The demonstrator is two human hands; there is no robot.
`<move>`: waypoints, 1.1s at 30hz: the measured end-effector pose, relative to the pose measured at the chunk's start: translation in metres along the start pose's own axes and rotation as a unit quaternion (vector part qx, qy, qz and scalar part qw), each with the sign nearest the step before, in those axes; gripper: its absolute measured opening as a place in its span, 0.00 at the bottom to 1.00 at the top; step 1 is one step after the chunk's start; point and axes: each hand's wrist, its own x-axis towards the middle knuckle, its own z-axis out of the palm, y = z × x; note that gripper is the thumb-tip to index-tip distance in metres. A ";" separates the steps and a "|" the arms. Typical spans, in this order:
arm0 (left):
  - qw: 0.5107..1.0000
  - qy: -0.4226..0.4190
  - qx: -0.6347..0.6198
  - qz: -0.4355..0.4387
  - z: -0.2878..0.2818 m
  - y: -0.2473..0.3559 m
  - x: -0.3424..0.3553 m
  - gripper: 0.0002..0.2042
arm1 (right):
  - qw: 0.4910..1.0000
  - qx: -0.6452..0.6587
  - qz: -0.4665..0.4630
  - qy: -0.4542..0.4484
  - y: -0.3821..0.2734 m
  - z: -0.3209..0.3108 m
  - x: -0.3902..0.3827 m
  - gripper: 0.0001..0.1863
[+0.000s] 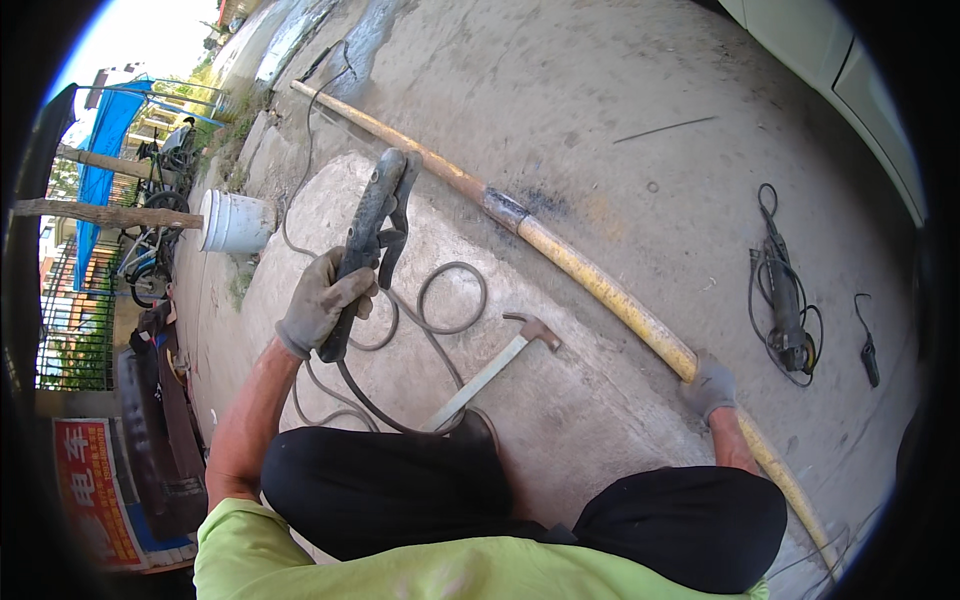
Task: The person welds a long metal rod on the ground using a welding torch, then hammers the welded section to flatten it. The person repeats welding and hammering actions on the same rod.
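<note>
My gloved left hand (322,305) is raised in front of me, wrapped round the handle of a black welding electrode holder (370,215). No rod can be made out in its jaws. A dark cable (375,405) runs from the handle's lower end and loops over the concrete. My right hand (710,386), also gloved, grips a long, worn yellow pipe (600,285) lying diagonally across the ground. Partway along the pipe is a dark, scorched-looking band (505,208). Between my left knee and the pipe lies a hammer (485,375) with a pale handle and rusty head.
An angle grinder (788,315) with its cord lies at the right, beside a small hooked tool (868,350). A thin rod (665,130) rests beyond the pipe. At the left stand a white bucket (238,222) and a bicycle (150,255). A pale vehicle (840,75) edges the upper right.
</note>
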 end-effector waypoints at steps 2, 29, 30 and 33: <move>0.999 -0.036 -0.034 -0.001 0.018 0.007 0.015 0.22 | 1.000 -0.009 0.015 -0.011 0.001 -0.004 -0.001 0.29; 0.939 -0.183 -0.288 -0.036 0.070 0.002 0.091 0.22 | 1.000 0.012 0.008 0.021 -0.004 -0.003 -0.001 0.24; 0.939 -0.182 -0.288 -0.045 0.070 -0.001 0.094 0.22 | 1.000 0.012 0.008 0.014 -0.004 -0.003 -0.002 0.24; 0.947 -0.166 -0.263 -0.083 0.073 -0.007 0.098 0.22 | 1.000 0.015 0.007 0.006 -0.005 -0.005 0.001 0.25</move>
